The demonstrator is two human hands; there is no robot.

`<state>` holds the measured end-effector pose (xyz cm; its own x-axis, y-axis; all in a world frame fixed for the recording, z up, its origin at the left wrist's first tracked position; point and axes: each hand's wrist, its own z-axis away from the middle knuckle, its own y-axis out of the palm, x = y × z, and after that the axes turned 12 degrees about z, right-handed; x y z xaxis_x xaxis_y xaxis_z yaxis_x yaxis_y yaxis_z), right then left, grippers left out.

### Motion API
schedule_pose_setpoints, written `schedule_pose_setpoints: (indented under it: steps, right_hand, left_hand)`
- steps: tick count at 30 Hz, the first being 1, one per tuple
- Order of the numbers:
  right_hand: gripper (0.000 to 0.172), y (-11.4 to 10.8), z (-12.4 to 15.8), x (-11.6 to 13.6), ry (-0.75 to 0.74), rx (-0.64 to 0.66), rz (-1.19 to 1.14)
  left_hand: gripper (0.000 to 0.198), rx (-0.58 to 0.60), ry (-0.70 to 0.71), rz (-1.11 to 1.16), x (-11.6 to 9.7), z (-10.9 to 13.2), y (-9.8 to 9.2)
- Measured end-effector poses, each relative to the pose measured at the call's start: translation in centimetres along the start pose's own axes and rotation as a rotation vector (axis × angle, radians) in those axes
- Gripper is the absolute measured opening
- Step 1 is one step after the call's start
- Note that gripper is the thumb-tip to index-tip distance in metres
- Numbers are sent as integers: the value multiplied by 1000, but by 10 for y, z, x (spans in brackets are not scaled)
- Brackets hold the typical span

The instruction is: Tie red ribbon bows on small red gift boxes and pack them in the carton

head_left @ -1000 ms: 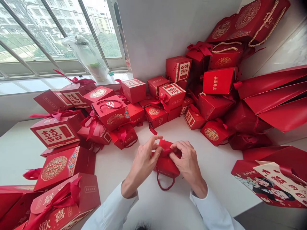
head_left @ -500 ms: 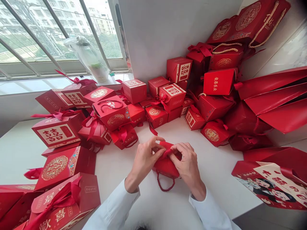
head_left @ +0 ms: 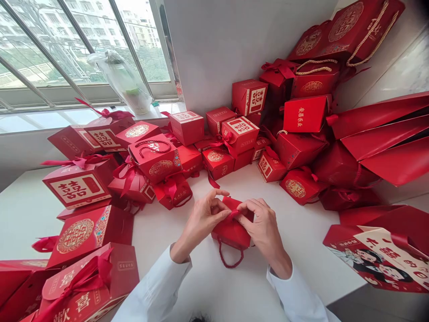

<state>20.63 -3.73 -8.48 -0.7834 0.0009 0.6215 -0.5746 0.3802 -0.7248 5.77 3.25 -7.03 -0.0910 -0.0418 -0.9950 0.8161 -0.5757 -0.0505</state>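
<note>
Red gift box (head_left: 231, 235), small, is placed at lower centre of the frame, on or just above the white table top (head_left: 174, 264); contact cannot be told. A red cord handle (head_left: 229, 259) is looped down from it toward the wearer. A red ribbon (head_left: 234, 213) is gathered at the top of the box, and no finished bow is shown there. The left hand (head_left: 201, 226) and right hand (head_left: 263, 232) are closed in toward that ribbon. The left fingers (head_left: 214, 205) are curled and the right fingers (head_left: 250, 206) are bent inward, with the ribbon pinched between the tips of both hands; the exact grip is partly hidden. White shirt cuffs (head_left: 177, 255) are seen at the near edge.

Finished-looking bows are carried by a box with a double-happiness label (head_left: 76, 188) at left and a gift box (head_left: 87, 279) at lower left. An illustrated gift bag (head_left: 378, 261) is laid at lower right. Further red boxes (head_left: 239, 134) are heaped against the wall, large red bags (head_left: 385, 134) are stacked at right, and rope-handled bags (head_left: 348, 33) are propped at upper right. A clear plastic bag (head_left: 122, 80) is placed on the sill of the window (head_left: 83, 44) at upper left.
</note>
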Motion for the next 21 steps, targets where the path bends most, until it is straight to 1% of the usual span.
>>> schedule_pose_setpoints:
  steps: [4,9,14,17,21]
  right_hand:
    - [14,-1,-2,0,-3,10,11]
    - [15,2,0,0,-11,-11,51]
    - [15,5,0,0,-21,-36,72]
    - [16,5,0,1,-16,-30,70]
    - [14,-1,-1,1,-15,15,46]
  left_hand:
    - [30,-20,10,-22,-2,1,-1]
    - [38,-3,35,-77,-5,2,-1]
    - [37,-12,46,-105,-3,0,-2]
    - [36,-10,20,-80,0,-1,-4]
    - [36,20,-35,44,6,-3,-5]
